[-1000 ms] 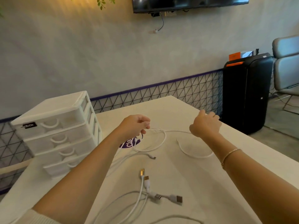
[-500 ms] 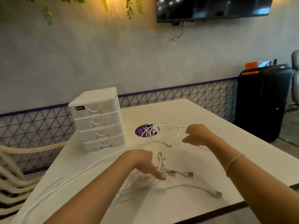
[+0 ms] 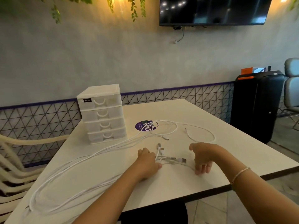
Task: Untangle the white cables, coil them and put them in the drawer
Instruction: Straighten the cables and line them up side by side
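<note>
Head view. White cables (image 3: 90, 160) sprawled loose over the white table (image 3: 202, 183): long strands running from the bottom-left corner at about 7 o'clock up toward the purple sticker (image 3: 142, 126) at 12 o'clock of the hands, a separate thin loop (image 3: 202, 139) out at 1 o'clock, and a cluster of plugs (image 3: 171, 157) lying between the two hands. Not yet untangled, not coiled.

Left hand (image 3: 148, 160) down on the table at 9 o'clock of the plugs, fingers curled in over the strands that leave the cluster; seems to pinch them, though the fingertips are hidden under the knuckles, so cannot tell for sure. Right hand (image 3: 203, 157) at 3 o'clock of the plugs, fingers drooping loose and spread, tips near a strand on the table, holding nothing visible.

Drawer box (image 3: 102, 113) at 10 o'clock, four drawers, all closed, well apart from the hands.

Judged by the look: light, limp, smooth cords, likely to slide and drag neighbours along when pulled. Best taken just behind a plug, where the stiff end gives a firm pinch, then drawn out slowly end first; yanking mid-length would probably tighten the crossings near the sticker.
</note>
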